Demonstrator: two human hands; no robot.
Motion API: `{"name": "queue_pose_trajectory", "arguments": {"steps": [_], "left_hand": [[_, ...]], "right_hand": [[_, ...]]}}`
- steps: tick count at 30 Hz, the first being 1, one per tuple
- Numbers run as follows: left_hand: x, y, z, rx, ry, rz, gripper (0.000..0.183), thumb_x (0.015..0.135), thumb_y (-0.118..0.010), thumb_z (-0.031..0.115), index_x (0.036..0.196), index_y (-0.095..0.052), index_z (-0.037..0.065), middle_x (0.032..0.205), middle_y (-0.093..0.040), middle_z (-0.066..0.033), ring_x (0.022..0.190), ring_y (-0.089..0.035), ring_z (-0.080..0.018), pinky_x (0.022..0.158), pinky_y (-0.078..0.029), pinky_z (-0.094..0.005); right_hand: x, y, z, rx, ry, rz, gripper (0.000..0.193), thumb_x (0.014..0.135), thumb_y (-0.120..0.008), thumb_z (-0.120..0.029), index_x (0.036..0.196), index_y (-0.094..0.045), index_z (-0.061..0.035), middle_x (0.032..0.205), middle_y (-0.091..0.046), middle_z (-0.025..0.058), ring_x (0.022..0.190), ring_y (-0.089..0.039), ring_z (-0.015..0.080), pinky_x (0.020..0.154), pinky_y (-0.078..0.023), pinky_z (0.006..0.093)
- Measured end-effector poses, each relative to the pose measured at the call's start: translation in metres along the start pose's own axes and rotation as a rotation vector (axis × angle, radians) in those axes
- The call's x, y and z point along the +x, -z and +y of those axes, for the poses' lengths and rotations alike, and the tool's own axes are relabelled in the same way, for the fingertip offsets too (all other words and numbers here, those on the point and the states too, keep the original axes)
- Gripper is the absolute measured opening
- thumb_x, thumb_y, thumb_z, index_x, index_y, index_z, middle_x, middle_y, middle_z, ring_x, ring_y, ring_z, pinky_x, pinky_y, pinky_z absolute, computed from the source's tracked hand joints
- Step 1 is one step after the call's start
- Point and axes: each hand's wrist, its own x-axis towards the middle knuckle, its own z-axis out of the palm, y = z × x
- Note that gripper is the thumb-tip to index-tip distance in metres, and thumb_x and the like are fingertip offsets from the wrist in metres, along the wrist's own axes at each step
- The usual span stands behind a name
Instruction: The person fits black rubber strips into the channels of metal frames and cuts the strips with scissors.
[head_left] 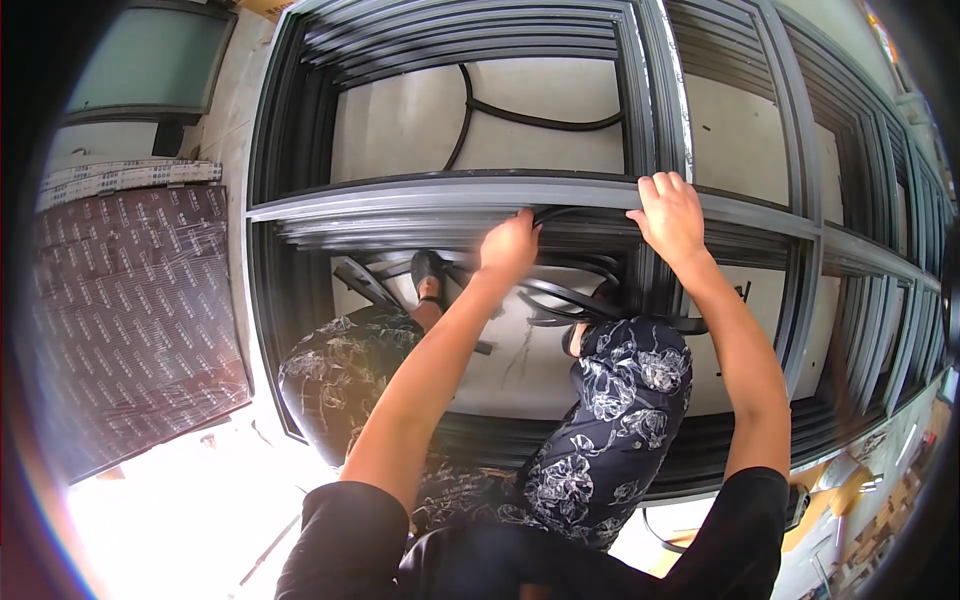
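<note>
Stacked dark grey metal frames (440, 197) lie around my legs, divided by a long crossbar. My left hand (510, 247) is closed at the near side of that crossbar, pinching a thin black rubber strip (565, 211) that runs rightward along it. Over the crossbar, where an upright member meets it, my right hand (672, 215) curls its fingers, thumb pointing left. What lies under its fingertips is hidden. Loops of black rubber strip (565, 293) hang below, between the hands and my right knee.
Another black strip (545, 122) lies curved on the pale floor inside the far opening. At the left stands a stack wrapped in brown printed film (140, 320). More frames (885, 240) extend to the right. My feet stand within the near opening.
</note>
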Motion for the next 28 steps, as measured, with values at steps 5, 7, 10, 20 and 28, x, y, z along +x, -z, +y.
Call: {"name": "queue_pose_trajectory", "arguments": {"steps": [5,7,10,20,28], "left_hand": [[-0.002,-0.001,0.003,0.002,0.008,0.015,0.026,0.093,-0.055,0.028,0.102,-0.055,0.003,0.086,-0.066,-0.0232,0.085,-0.062,-0.0441,0.073,-0.049,-0.053],[-0.002,0.0,0.001,0.009,0.006,0.007,0.026,0.094,-0.054,0.027,0.103,-0.055,0.003,0.087,-0.065,-0.0236,0.085,-0.062,-0.0441,0.073,-0.048,-0.0532],[0.001,0.002,-0.001,0.021,-0.017,-0.003,0.027,0.095,-0.054,0.028,0.103,-0.054,0.002,0.087,-0.065,-0.0241,0.085,-0.061,-0.0444,0.073,-0.048,-0.053],[0.001,0.009,-0.012,0.079,-0.055,-0.042,0.023,0.094,-0.053,0.028,0.099,-0.054,0.006,0.086,-0.065,-0.0212,0.085,-0.062,-0.0447,0.072,-0.048,-0.054],[-0.004,0.007,-0.025,0.098,-0.128,0.033,0.027,0.094,-0.055,0.029,0.104,-0.054,0.005,0.085,-0.065,-0.0235,0.081,-0.062,-0.0445,0.071,-0.049,-0.0541]], "right_hand": [[0.009,0.005,-0.022,-0.154,0.029,-0.061,0.043,0.07,-0.079,-0.037,0.098,-0.062,-0.0096,0.095,-0.059,0.003,0.097,-0.056,0.0205,0.078,-0.048,0.037],[0.018,-0.009,-0.029,-0.108,0.065,-0.047,0.043,0.069,-0.079,-0.034,0.098,-0.059,-0.0086,0.095,-0.059,0.0033,0.096,-0.057,0.0216,0.08,-0.047,0.0372],[0.012,-0.015,-0.02,-0.073,0.098,-0.004,0.044,0.071,-0.078,-0.033,0.099,-0.057,-0.0072,0.094,-0.059,0.0039,0.095,-0.058,0.0225,0.082,-0.046,0.0377],[-0.091,0.033,0.175,-0.498,-0.184,-0.174,0.049,0.073,-0.076,-0.03,0.113,-0.056,-0.0101,0.109,-0.064,0.0039,0.107,-0.058,0.0217,0.099,-0.043,0.0462],[-0.113,0.037,0.234,-0.444,-0.341,-0.227,0.046,0.074,-0.075,-0.015,0.115,-0.056,-0.0095,0.116,-0.062,0.0081,0.113,-0.057,0.0245,0.103,-0.04,0.0473]]}}
